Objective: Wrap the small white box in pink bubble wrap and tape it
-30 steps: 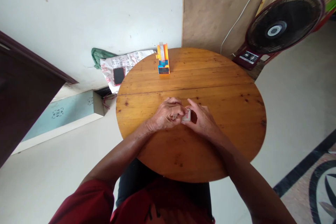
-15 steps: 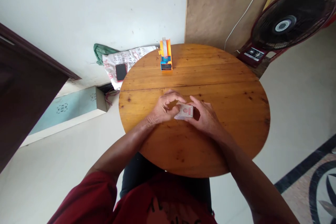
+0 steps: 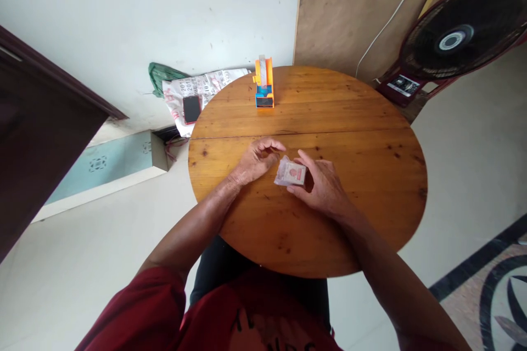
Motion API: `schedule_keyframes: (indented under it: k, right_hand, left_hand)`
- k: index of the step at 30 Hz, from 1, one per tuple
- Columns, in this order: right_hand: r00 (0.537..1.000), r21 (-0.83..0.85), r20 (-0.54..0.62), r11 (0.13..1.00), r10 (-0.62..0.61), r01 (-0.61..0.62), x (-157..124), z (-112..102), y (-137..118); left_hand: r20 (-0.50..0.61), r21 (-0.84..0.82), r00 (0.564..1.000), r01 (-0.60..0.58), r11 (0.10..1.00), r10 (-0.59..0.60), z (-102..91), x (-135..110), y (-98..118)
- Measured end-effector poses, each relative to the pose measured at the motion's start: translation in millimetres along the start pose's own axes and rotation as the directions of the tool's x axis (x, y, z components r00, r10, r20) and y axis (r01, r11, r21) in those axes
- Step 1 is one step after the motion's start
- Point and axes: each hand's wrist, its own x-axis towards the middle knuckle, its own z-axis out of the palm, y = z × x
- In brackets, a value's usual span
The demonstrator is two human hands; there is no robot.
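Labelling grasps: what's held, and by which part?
The right hand has the small wrapped box by its right end, between thumb and fingers; the left hand holds nothing.

Dark red, short-sleeved cloth shirt (image 3: 206,334) worn with dark cloth trousers (image 3: 218,269).
Black lettering (image 3: 237,321) and a paler print (image 3: 253,340) mark the shirt's front; 2 forearms (image 3: 214,203) show bare.
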Motion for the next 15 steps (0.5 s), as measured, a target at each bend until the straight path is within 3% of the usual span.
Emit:
schedule_keyframes:
  k: [6, 15]
  right_hand:
    - [0.987, 0.005, -0.137, 0.996, -0.088, 0.089, 0.1, -6.1, -2.7]
    - [0.952, -0.045, -0.261, 0.987, -0.161, 0.155, 1.0, -3.6, -1.9]
  left_hand:
    - [0.256, -0.235, 0.947, 0.257, 0.937, -0.195, 1.0, -1.3, 5.6]
    - [0.353, -0.308, 0.890, 0.400, 0.863, -0.287, 1.9, -2.5, 4.6]
